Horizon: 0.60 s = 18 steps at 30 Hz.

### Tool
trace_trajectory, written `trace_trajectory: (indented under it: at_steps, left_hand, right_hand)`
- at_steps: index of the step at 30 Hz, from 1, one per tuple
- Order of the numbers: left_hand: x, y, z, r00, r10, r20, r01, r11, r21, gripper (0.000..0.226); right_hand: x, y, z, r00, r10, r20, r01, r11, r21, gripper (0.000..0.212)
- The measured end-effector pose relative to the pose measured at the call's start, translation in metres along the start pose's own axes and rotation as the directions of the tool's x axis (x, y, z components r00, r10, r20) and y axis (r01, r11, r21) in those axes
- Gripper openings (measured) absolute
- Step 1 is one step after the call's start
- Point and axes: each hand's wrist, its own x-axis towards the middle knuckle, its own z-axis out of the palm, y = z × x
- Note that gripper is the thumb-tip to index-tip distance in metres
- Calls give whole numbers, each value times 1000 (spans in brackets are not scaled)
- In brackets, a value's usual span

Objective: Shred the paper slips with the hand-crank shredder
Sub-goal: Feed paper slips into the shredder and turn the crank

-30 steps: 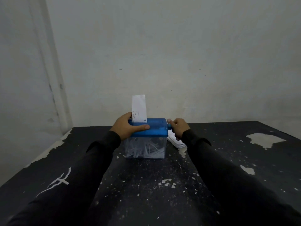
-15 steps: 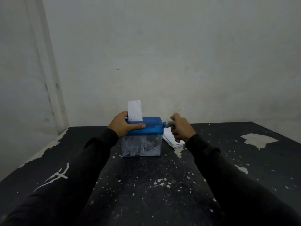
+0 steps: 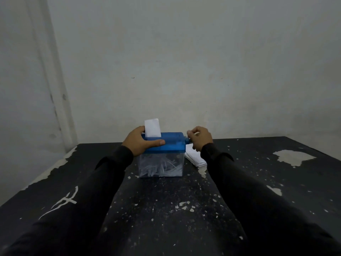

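On the chipped black table [image 3: 166, 209], left hand [image 3: 140, 143] grips the blue-lidded clear plastic shredder [image 3: 171, 146]; right hand [image 3: 202, 138] pinches its crank, white slips [image 3: 194, 157] stacked just right.

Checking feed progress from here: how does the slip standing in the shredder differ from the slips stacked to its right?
The slip in the shredder stands upright in the blue lid's slot, its lower part hidden; the stack of slips lies flat on the table. The standing slip is a single sheet; the stack holds several. The left hand is beside the standing slip, gripping the lid; the right hand hovers above the stack at the crank. Both are white paper.
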Motion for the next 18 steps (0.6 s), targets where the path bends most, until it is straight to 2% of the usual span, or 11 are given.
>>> trace_trajectory:
  at_steps: [4,8,10,14,18]
  left_hand:
    - [0,0,0,1000,-6,2,6,1000,-8,98]
    - [-1,2,1,1000,-4,-1,4,1000,-21,94]
    - [-1,2,0,1000,-3,3,3,1000,-19,95]
    - [0,2,-1,1000,-14,-12,15,999,30,95]
    - [-2,4,-1,1000,-10,-10,11,998,58,85]
  right_hand:
    - [-15,29,1,988,57,141,-31,983,-179,30]
    - [-35,37,-2,985,26,172,11,978,-210,44]
    - [-46,30,-5,991,-9,136,31,987,-158,47]
    - [-51,-4,-20,994,-40,101,48,996,-74,34]
    - [-44,-29,-27,990,-12,137,-30,953,300,36]
